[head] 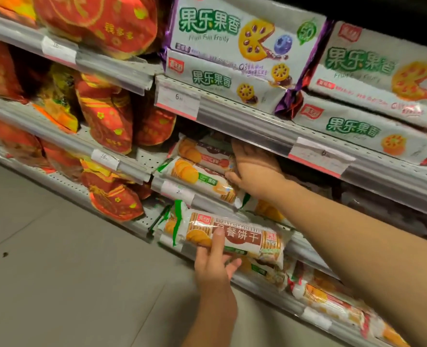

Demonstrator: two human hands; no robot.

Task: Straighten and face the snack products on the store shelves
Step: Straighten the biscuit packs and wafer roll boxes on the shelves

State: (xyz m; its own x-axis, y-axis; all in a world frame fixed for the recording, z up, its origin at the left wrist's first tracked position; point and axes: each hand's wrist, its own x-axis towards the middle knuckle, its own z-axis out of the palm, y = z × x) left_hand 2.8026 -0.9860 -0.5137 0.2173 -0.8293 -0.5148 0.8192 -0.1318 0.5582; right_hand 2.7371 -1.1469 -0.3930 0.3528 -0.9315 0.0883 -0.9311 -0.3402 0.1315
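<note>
My left hand (213, 265) grips a brown-labelled biscuit pack (242, 236) from below, thumb across its front, just in front of the lower shelf edge. My right hand (253, 166) reaches into the middle shelf under the rail, thumb and fingers round the right end of a stack of biscuit packs. The green-labelled biscuit pack (199, 179) lies in front and a red-labelled biscuit pack (202, 151) behind it. My fingertips are hidden behind the packs and the shelf rail.
White fruit-biscuit packs (232, 46) are stacked on the upper shelf, more (372, 71) to the right. Red and gold snack bags (107, 116) fill the shelves on the left. Price rails (257, 121) with tags jut out. More biscuit packs (332, 301) lie at lower right. Grey floor (69, 284) below.
</note>
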